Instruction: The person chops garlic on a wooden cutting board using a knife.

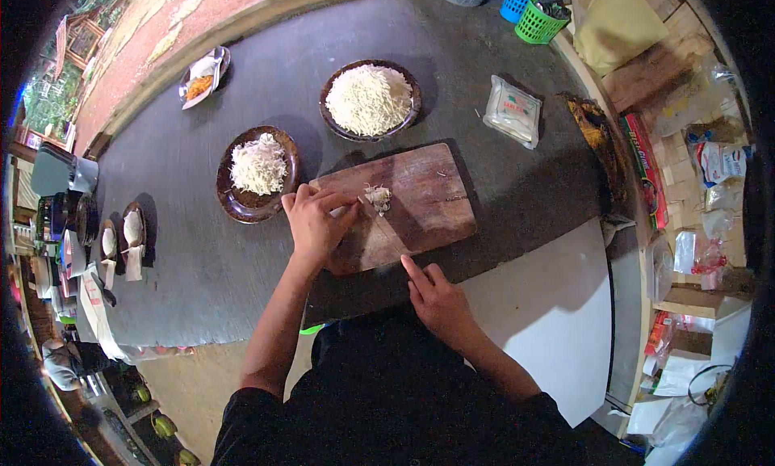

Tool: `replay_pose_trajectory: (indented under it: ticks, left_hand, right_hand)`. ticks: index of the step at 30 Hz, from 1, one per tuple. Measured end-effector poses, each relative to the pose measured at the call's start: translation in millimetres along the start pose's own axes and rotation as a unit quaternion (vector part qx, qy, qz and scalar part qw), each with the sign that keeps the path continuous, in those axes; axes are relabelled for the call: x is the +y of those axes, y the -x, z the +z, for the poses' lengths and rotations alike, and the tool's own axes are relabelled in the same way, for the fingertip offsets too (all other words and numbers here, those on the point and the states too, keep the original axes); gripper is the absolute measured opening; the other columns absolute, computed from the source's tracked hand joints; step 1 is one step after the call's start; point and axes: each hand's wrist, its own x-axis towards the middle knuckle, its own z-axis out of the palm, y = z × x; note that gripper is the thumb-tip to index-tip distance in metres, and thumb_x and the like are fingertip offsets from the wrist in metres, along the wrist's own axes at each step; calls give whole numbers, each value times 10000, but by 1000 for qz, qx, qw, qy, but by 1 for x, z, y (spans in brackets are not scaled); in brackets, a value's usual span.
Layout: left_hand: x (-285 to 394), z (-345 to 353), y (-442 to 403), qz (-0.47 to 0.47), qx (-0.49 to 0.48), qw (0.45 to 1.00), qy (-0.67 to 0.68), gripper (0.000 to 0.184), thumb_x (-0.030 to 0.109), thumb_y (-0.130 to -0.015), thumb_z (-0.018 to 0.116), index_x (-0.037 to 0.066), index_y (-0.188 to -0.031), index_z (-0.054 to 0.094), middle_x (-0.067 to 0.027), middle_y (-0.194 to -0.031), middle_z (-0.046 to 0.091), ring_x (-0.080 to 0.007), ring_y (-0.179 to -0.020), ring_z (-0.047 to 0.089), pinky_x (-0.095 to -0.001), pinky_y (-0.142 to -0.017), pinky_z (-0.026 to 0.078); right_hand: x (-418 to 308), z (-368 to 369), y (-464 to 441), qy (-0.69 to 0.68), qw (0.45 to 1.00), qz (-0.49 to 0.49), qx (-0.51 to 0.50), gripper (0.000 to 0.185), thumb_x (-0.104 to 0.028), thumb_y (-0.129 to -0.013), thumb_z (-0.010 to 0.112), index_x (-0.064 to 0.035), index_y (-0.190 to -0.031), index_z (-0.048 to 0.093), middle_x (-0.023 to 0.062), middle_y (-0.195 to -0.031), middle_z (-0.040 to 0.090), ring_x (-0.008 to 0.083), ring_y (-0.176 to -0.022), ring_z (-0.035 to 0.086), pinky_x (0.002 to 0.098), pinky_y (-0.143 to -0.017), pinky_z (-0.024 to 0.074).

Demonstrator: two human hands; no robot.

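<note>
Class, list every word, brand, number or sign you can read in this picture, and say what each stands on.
None reads with certainty.
White packet on the dark table: print too blurred.
Red-and-green box, right: lettering too blurred.
Blue-and-white packet, right: print too small.
White wrapping, left: red mark, unreadable.

Green basket (pixel 536 27) beside a blue basket (pixel 513 4)

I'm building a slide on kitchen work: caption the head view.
Right hand holds a knife over a wooden board, left hand by a small pale heap.
</note>
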Motion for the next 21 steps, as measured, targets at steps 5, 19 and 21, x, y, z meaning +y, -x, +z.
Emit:
replay_pose_trajectory:
  ticks: [5,19,21]
  left_hand:
    - [0,1,-1,7,-7,1000,-10,124,297,-767,814,232,-873,809,85,-921,760,-192,-876,552,-380,-858,355]
    - [4,0,0,-1,13,1000,-3,118,301,-738,833,232,-827,802,78,-893,758,-194,-879,561,-377,-864,359]
    - [3,1,1,6,17,1000,-6,120,299,-735,834,236,-832,802,80,-903,759,-193,-880,562,-375,-865,359]
  right_hand:
    - [-3,5,-9,26,1000,4,-10,587,-159,-970,619,-163,-1526,429,138,-1006,535,330,-722,658,430,-607,576]
    - [6,2,4,5,999,-11,34,589,-105,-947,639,-145,-1506,456,120,-962,534,283,-746,640,406,-611,567]
    - [4,2,2,4,999,-17,31,587,-108,-950,639,-145,-1506,456,119,-967,533,279,-743,638,401,-612,566]
